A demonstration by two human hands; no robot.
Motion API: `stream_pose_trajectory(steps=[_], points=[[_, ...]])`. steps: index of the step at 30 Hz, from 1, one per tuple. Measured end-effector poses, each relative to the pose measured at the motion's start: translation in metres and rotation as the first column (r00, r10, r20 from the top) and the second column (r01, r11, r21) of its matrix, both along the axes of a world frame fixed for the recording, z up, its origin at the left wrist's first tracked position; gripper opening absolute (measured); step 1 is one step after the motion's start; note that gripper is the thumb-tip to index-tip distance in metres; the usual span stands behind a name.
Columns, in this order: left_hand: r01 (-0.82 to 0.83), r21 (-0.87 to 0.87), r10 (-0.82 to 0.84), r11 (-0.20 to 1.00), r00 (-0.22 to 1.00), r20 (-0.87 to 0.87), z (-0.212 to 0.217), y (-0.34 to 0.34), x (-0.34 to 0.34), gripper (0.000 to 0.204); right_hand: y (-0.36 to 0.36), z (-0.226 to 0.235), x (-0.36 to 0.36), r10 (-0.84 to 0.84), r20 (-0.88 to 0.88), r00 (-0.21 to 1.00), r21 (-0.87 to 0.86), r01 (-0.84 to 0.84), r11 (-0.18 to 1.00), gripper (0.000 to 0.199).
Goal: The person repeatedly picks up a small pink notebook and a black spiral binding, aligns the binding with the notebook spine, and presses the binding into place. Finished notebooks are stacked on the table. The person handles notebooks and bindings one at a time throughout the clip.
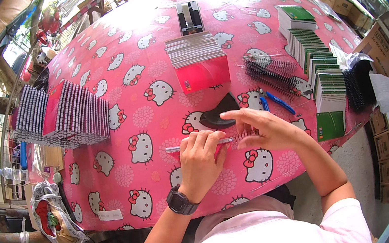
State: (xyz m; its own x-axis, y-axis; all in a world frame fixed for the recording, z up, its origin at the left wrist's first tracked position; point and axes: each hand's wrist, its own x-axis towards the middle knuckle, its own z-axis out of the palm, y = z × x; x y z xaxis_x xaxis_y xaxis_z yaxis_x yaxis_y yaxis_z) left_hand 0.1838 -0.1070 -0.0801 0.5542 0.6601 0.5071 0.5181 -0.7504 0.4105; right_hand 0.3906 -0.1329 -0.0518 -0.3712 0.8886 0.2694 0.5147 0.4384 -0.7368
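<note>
My left hand presses down on a thin notebook, its fingers wrapped over it near the table's front. The notebook is seen mostly edge-on, with a bit of red cover below the hand. From its right end sticks out a dark spiral binding coil. My right hand has thumb and fingers around that coil; its fingertips partly hide the coil's outer end. Just beyond the hands lies a black curved piece, its kind unclear.
Red-covered booklets stand stacked ahead, before a tape dispenser. Spiral-bound notebooks are piled left. On the right are loose black coils, blue-handled pliers and a row of green notebooks. A plastic-wrapped bundle sits at the left edge.
</note>
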Motion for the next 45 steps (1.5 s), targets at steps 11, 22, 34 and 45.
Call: stream_pose_trajectory(steps=[11, 22, 34, 45], points=[[0.036, -0.012, -0.037, 0.999, 0.999, -0.001, 0.011, -0.008, 0.0, 0.02, 0.044, -0.038, -0.007, -0.385, 0.41, 0.827, 0.065, 0.394, 0.917, 0.084], [0.006, 0.082, -0.006, 0.997, 1.0, 0.003, -0.006, 0.006, -0.031, 0.024, 0.014, -0.043, 0.026, 0.067, -0.708, 0.703, -0.394, -0.472, 0.789, 0.064], [0.029, 0.08, -0.032, 0.996, 0.999, 0.032, -0.008, 0.009, -0.029, 0.026, 0.012, -0.035, 0.011, -0.004, -0.41, 0.912, -0.469, -0.207, 0.858, 0.045], [-0.037, -0.013, 0.038, 0.999, 0.998, 0.059, -0.019, 0.007, -0.038, 0.076, 0.026, -0.019, -0.003, 0.217, -0.44, 0.871, -0.431, -0.417, 0.8, 0.044]])
